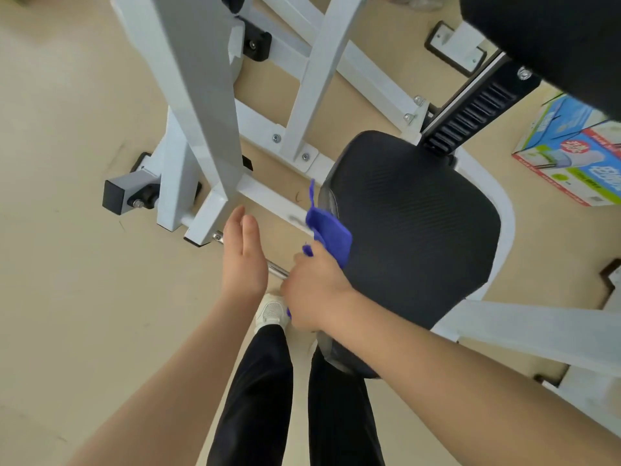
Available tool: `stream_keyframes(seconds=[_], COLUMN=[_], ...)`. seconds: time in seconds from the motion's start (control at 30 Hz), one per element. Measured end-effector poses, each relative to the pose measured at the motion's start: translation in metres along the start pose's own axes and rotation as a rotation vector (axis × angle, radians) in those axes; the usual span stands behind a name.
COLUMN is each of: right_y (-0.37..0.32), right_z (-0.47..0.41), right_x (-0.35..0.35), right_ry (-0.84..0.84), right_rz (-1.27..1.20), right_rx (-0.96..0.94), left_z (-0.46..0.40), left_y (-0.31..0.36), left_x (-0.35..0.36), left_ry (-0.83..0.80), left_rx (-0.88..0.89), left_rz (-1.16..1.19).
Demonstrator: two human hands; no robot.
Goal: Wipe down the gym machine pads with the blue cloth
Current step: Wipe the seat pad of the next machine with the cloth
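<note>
A black padded seat point(413, 230) of the gym machine fills the middle right of the head view. My right hand point(317, 292) grips the blue cloth point(331, 235) and holds it against the seat's left edge, with a strip of cloth sticking up past the rim. My left hand point(243, 257) hovers flat beside it, to the left, fingers together and extended, holding nothing. A second black pad point(551, 38) juts in at the top right, above the seat.
The white steel frame point(198, 95) of the machine rises at the left and centre, with a chrome bar point(277, 271) low between my hands. A colourful cardboard box point(571, 153) lies on the beige floor at right. My legs and a white shoe point(272, 311) stand below.
</note>
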State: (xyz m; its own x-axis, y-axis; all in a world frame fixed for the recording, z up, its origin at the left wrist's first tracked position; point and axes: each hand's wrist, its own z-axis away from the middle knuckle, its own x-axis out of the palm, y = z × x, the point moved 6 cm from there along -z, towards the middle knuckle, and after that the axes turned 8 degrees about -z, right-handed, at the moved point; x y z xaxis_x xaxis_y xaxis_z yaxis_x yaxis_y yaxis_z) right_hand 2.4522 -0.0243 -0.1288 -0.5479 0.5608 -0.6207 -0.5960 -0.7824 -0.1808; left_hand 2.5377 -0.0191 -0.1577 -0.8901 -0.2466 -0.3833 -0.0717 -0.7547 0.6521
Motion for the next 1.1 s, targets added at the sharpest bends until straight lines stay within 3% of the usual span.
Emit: stream_keyframes(seconds=[0.1,0.23,0.37,0.53,0.73,0.93,1.03,1.1], right_y=[-0.012,0.033,0.018,-0.039,-0.035,0.011,0.075,0.109], right_z=[0.01,-0.014,0.006,0.056,0.085,0.073,0.06,0.045], right_x=[0.01,-0.019,-0.007,0.02,0.043,0.023,0.002,-0.007], right_ry=[-0.089,0.205,0.304,0.287,0.545,0.88,0.938,0.87], right_rz=[0.044,0.009,-0.096,-0.132,-0.033,-0.326,-0.528,-0.578], right_rx=[-0.034,0.116,0.174,-0.124,-0.308,0.057,0.273,0.346], left_z=[0.01,0.02,0.024,0.046,0.061,0.059,0.046,0.04], left_y=[0.001,0.0,-0.012,-0.013,-0.014,-0.003,0.003,0.005], left_x=[-0.001,-0.003,-0.009,-0.002,0.018,0.019,0.016,0.021], left_ry=[-0.025,-0.071,-0.092,-0.141,-0.154,-0.116,-0.115,-0.135], left_rx=[0.007,0.066,0.069,0.109,0.127,0.138,0.14,0.148], left_rz=[0.016,-0.004,-0.033,-0.086,-0.062,0.0,0.013,0.002])
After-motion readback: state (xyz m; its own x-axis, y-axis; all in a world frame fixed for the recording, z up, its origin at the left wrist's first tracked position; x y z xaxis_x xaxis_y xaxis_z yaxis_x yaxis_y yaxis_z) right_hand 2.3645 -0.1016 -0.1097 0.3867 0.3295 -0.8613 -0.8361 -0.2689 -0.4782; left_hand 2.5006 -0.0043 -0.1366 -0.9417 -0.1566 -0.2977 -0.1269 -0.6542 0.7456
